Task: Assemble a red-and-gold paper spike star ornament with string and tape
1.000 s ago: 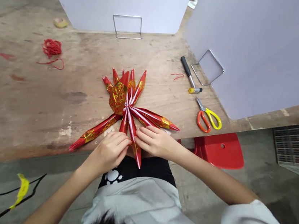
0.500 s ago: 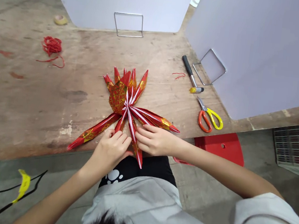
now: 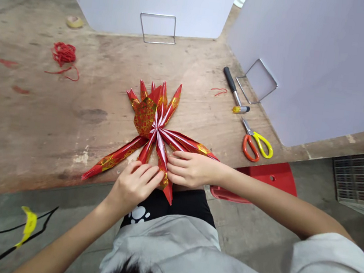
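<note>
Red-and-gold shiny paper ornament (image 3: 156,127), its narrow folded spikes fanning out from one gathered centre, is lying straight ahead of you on the worn wooden table (image 3: 190,71), that centre sitting just beyond your fingertips. One near spike (image 3: 161,149), red with a pale crease and a gold band, is lying between your hands: its long axis is running from the centre back toward your body, leaning slightly to your right, and its pointed tip is jutting past the table's edge. You are flanking it from both sides. Your left hand (image 3: 138,183) is resting on its left, fingers bent down and reaching it, while also covering the lower end of the neighbouring red spike (image 3: 146,150). Your right hand (image 3: 194,170) is lying on its right, fingers loosely bent and touching its edge. Neither hand is clearly nearer. Both thumbs are mostly hiding, so whether you are pinching the paper or merely pressing it is not showing.
</note>
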A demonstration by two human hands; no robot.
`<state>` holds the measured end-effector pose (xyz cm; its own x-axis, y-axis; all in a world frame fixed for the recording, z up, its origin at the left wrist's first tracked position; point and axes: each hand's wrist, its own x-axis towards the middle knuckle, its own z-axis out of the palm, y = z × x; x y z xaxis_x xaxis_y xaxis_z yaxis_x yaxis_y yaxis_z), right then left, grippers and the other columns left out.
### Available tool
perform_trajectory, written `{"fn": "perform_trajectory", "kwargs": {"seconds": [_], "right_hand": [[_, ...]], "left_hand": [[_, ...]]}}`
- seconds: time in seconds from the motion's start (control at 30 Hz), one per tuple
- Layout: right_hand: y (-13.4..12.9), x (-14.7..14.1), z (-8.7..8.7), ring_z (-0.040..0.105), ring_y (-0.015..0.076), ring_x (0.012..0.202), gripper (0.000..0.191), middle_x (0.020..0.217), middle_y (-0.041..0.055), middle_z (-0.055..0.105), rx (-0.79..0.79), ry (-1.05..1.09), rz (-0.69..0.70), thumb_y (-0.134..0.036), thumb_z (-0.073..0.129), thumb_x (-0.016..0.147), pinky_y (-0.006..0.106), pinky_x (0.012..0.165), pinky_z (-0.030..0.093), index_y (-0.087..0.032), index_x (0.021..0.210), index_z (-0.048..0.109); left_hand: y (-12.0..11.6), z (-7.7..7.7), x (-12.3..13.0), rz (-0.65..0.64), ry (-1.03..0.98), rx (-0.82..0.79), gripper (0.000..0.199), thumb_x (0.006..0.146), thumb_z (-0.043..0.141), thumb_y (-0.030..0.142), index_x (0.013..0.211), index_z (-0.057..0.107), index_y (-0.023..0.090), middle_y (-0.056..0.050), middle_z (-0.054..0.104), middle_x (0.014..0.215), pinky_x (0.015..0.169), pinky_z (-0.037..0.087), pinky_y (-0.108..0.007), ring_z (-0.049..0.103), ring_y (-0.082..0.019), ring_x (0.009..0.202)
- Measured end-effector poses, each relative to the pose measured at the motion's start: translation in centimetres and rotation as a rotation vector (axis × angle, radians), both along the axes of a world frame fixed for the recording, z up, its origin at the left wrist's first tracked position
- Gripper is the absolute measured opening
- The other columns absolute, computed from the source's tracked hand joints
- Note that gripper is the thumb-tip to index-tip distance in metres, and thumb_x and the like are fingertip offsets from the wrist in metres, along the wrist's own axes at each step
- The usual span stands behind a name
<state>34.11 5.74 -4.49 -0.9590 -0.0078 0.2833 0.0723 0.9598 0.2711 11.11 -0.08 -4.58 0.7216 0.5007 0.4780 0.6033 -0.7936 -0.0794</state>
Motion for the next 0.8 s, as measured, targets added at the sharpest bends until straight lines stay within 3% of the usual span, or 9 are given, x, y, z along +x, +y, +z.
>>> {"fn": "perform_trajectory", "kwargs": {"seconds": [0.13, 0.37, 0.6, 0.8], "right_hand": [[-0.3, -0.3, 0.2, 0.061, 0.0166, 0.095, 0.018, 0.096, 0.0037, 0.067, -0.023, -0.008, -0.016, -0.022, 0.042, 0.098, 0.037, 0.098, 0.043, -0.018, 0.094, 0.059], [-1.0, -1.0, -0.1, 0.061, 0.0161, 0.089, 0.017, 0.088, 0.0009, 0.066, -0.029, 0.052, -0.045, -0.02, 0.043, 0.097, 0.039, 0.101, 0.04, -0.02, 0.086, 0.057], [-0.7, -0.4, 0.5, 0.06, 0.0169, 0.089, 0.016, 0.087, 0.0011, 0.064, -0.087, 0.027, -0.019, -0.02, 0.045, 0.096, 0.037, 0.102, 0.04, -0.018, 0.087, 0.057], [-2.5, -0.9, 0.5, 0.06, 0.0235, 0.096, 0.039, 0.093, 0.0094, 0.065, -0.311, 0.119, -0.185, -0.049, 0.044, 0.094, 0.043, 0.101, 0.042, -0.013, 0.092, 0.059]], "left_hand": [[-0.1, -0.2, -0.5, -0.089, -0.081, 0.011, 0.027, 0.089, 0.05, 0.009, 0.111, 0.064, 0.017, -0.009, 0.073, 0.104, 0.09, 0.045, -0.036, 0.067, -0.021, 0.098], [0.1, -0.9, -0.1, -0.103, -0.066, 0.02, 0.013, 0.082, 0.061, 0.011, 0.093, 0.067, 0.014, -0.009, 0.074, 0.096, 0.086, 0.053, -0.038, 0.069, -0.023, 0.093], [0.1, -0.7, -0.6, -0.246, -0.129, 0.011, 0.021, 0.084, 0.056, 0.007, 0.103, 0.065, 0.007, -0.015, 0.073, 0.101, 0.088, 0.056, -0.037, 0.068, -0.025, 0.1], [0.0, -0.3, -0.6, -0.242, -0.173, -0.01, 0.024, 0.082, 0.06, 0.009, 0.106, 0.063, 0.007, -0.016, 0.073, 0.101, 0.089, 0.057, -0.036, 0.067, -0.026, 0.105]]}}
